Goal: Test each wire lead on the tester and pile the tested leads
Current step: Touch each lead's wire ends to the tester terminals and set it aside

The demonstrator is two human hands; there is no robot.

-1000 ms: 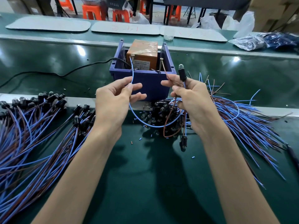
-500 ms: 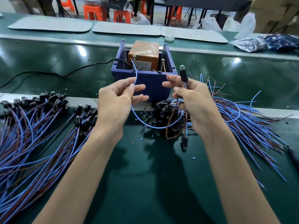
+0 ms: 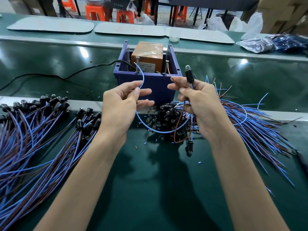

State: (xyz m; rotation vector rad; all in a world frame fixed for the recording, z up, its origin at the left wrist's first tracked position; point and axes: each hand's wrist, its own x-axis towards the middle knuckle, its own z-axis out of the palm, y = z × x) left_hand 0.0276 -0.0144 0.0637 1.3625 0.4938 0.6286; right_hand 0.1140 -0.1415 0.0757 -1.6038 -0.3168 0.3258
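Nothing much is being changed since a second ago: the blue wire (image 3: 143, 75) is still being pinched by the left hand (image 3: 121, 105) at the left pin (image 3: 137, 65) of the tester (image 3: 146, 52), the brown wire (image 3: 169, 71) by the right hand (image 3: 205, 104) at the right pin (image 3: 166, 67), so contact is judged under way. The lead (image 3: 158, 131) is being held looped above the desk (image 3: 158, 189), its black bulb holder (image 3: 189, 75) upright, seemingly unlit.

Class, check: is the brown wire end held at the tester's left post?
No, the right hand holds the brown wire at the right post; the blue wire reaches the left post.
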